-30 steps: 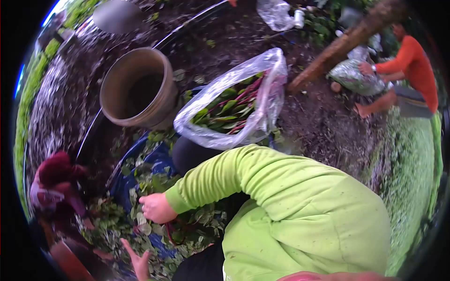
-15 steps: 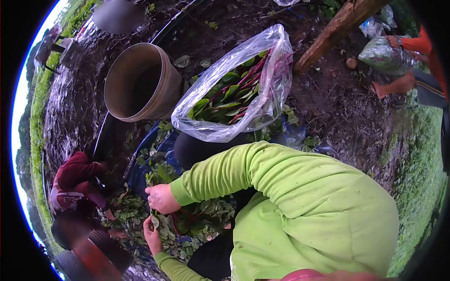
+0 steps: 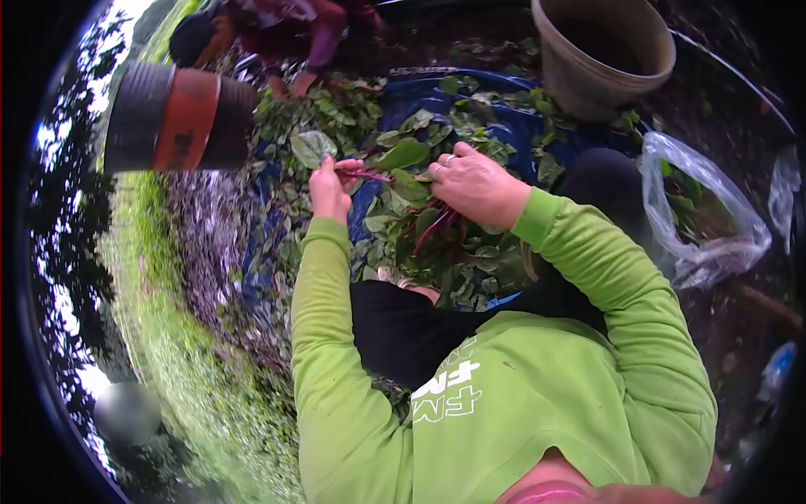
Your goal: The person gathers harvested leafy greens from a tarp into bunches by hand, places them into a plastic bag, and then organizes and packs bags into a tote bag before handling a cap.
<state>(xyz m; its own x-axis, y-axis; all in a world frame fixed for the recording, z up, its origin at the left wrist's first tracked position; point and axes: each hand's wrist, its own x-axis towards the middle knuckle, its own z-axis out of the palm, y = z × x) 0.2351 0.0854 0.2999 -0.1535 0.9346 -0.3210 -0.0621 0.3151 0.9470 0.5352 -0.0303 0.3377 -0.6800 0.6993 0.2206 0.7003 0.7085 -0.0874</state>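
Note:
My left hand (image 3: 330, 191) is closed in a pinch on the reddish stem of a leafy sprig (image 3: 366, 175), with a broad green leaf (image 3: 313, 148) above the fingertips. To its right, my right hand (image 3: 477, 183), with rings on it, is curled over a bunch of red-stemmed leafy greens (image 3: 437, 225). Several dark red stems hang below its fingers, and the fingertips are partly hidden by leaves. Below both hands lies a pile of cut leaves (image 3: 474, 260), on and around a blue tarp (image 3: 403, 99).
A plastic bucket (image 3: 579, 97) stands at the upper right. Near my knee is a clear plastic bag (image 3: 659, 181) with greens inside. A co-worker in a maroon top (image 3: 290, 25) reaches into the leaves. At left is a black container with a red band (image 3: 189, 118).
My view has swung round, so the bucket and bag now appear farther right. My hands, close together before, are now farther apart with a sprig stretched between them.

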